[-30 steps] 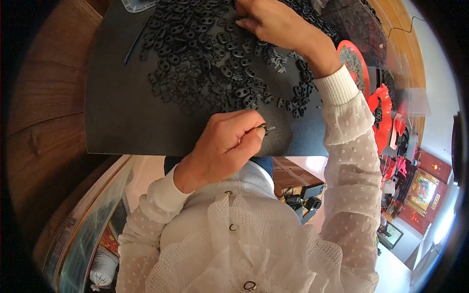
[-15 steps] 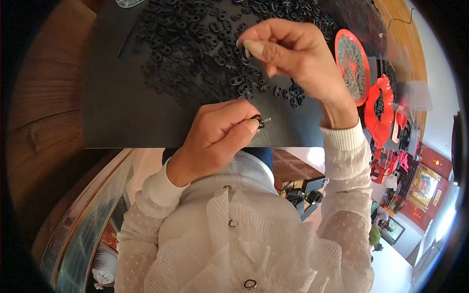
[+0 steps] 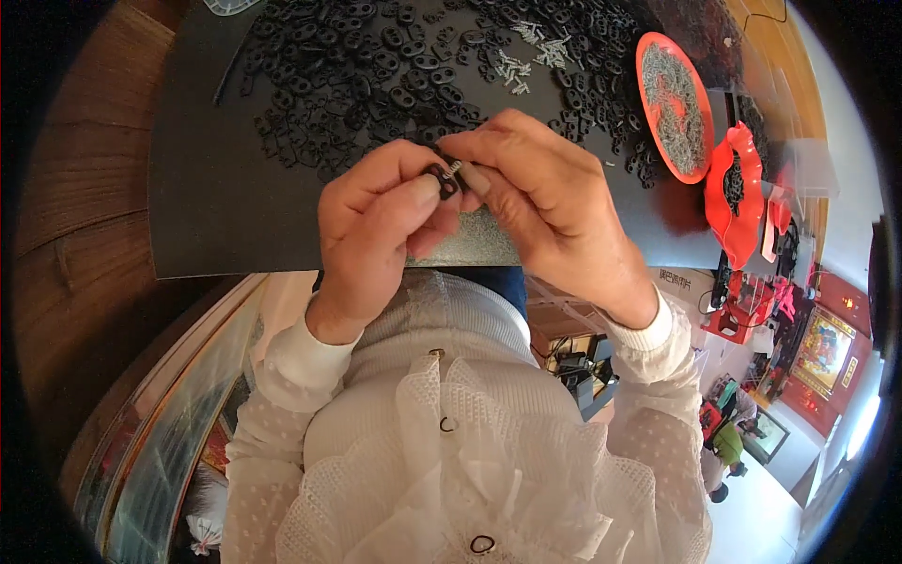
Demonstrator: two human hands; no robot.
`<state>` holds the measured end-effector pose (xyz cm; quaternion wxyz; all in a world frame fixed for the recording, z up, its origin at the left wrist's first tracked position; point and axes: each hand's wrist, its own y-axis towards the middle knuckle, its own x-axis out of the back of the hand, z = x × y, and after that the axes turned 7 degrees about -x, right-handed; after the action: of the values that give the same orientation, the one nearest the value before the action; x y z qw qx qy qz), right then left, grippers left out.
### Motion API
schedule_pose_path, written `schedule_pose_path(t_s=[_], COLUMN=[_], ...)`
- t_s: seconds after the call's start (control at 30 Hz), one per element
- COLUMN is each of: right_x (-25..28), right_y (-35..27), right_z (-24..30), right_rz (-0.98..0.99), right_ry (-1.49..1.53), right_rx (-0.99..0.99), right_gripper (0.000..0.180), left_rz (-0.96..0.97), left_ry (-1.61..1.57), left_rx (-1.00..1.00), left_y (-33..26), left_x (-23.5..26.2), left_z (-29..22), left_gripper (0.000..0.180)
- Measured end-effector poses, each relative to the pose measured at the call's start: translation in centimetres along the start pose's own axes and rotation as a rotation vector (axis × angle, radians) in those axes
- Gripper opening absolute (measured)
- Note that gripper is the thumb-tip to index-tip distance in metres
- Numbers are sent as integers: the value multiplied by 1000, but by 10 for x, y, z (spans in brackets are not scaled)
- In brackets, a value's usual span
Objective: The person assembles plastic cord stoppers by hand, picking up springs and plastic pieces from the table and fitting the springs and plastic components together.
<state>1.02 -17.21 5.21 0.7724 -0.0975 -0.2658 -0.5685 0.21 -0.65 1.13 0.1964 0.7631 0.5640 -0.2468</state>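
Close together over the near part of the table are my two hands. Between thumb and fingers my left hand (image 3: pixel 371 216) pinches a small black two-hole cord lock piece (image 3: pixel 443 180). A short silver spring (image 3: pixel 456 167) sticks out of it toward my right hand (image 3: pixel 554 193). The thumb and forefinger of that hand are closed on a small black cord lock part, mostly hidden by the fingertips, right at the spring. Beyond my hands lie piles of loose black cord lock pieces (image 3: pixel 319 56), and a scatter of silver springs (image 3: pixel 512 70) lies among them.
A red round tray (image 3: pixel 703 164) heaped with silver springs stands at the right. Next to it sits a red wavy-rimmed dish (image 3: pixel 722 221) with black parts. The black tabletop's (image 3: pixel 216 226) near edge runs by my waist. Another person (image 3: pixel 728 442) is far off at right.
My right hand has come down and left from above the pile, bringing its black part to the spring. My left hand has risen slightly and turned the cord lock piece. More springs now show.
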Motion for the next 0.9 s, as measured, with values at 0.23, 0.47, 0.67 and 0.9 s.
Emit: schedule_pose_path(t_s=[0.23,0.47,0.67,0.9], right_x=[1,-2,15,44], right_y=[-11,-16,-21,-18], right_z=[-3,-8,-8,-18], right_rz=[89,221,236,301], right_ry=[533,878,644,551], right_rx=[-411,-550,-528,-517], right_gripper=[14,20,28,28], left_rz=[82,60,76,143], left_ry=[-236,-287,-175,65], left_rx=[-64,-38,16,141], left_y=[0,-2,0,5], left_x=[5,0,-3,-4], left_z=[8,7,4,2], left_gripper=[19,19,18,17])
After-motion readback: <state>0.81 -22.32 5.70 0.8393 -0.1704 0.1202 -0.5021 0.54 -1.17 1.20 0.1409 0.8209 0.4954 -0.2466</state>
